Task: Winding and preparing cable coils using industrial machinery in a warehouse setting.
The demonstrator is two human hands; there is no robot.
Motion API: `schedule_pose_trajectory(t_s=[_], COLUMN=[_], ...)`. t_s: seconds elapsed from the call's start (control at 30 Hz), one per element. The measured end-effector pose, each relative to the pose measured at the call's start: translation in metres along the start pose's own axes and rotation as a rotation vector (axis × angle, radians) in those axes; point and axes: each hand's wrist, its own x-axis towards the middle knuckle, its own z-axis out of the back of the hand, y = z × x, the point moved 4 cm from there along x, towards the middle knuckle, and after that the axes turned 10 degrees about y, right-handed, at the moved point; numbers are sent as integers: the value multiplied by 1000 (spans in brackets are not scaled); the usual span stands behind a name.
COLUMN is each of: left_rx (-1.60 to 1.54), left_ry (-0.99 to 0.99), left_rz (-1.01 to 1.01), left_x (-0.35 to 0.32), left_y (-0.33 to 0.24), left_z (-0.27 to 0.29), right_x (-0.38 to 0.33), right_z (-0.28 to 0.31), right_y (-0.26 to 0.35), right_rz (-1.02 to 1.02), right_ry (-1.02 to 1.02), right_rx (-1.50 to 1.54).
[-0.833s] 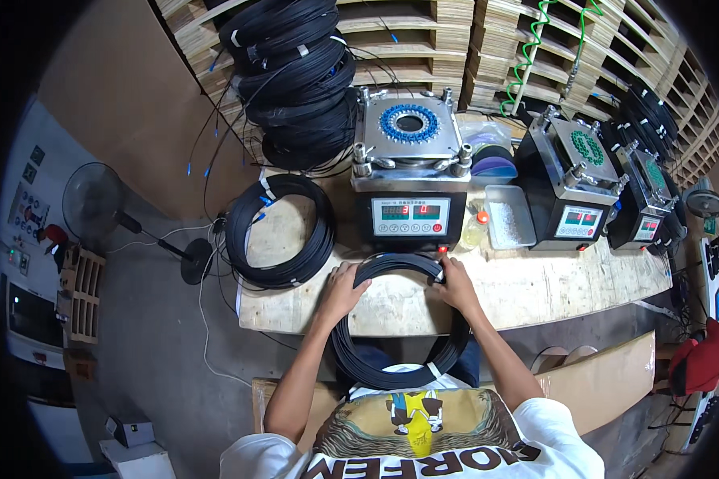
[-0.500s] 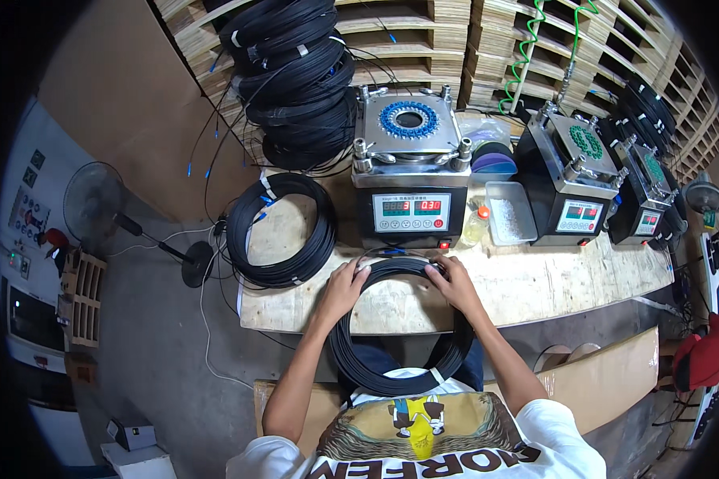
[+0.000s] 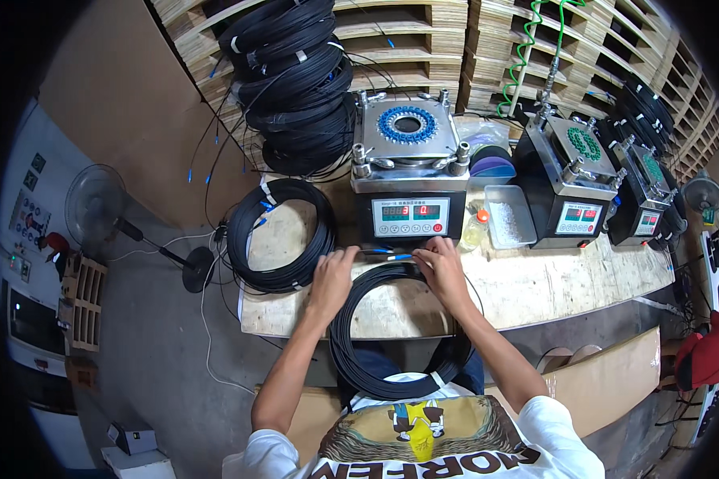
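Observation:
A coil of black cable leans from the front edge of the wooden table down toward my lap, with a white tape band near its lower side. My left hand is closed in a pinch on a thin cable end above the coil's left side. To the right, my right hand pinches another cable end. Two blue connectors lie one above the other between my hands, just in front of a polishing machine with a ring of blue holders on top.
A second black coil lies left on the table, before a tall stack of coils. Right of the machine stand a small red-capped bottle, a clear plastic tub and another machine. A floor fan stands left.
Both hands have come off the coil's top and lifted cable ends with blue connectors above it. The right part of the near machine's red display has changed.

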Motion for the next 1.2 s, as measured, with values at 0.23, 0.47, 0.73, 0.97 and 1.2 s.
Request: schedule_pose_trajectory(t_s=[0.23, 0.47, 0.73, 0.97, 1.2], left_rx=[-108, -1087, -927, -1121, -953], left_ry=[-52, -183, -88, 49, -187], left_rz=[133, -26, -89, -86, -314], left_x=[5, 36, 52, 52, 60], left_y=[-28, -54, -85, -84, -101], left_z=[53, 45, 11, 0, 52], right_x=[9, 33, 34, 32, 25], right_z=[57, 63, 31, 33, 36], right_y=[15, 41, 37, 36, 39], right_rz=[-24, -90, -190, -184, -126], right_ry=[-20, -109, 65, 63, -55], right_rx=[203, 712, 1299, 1270, 1088])
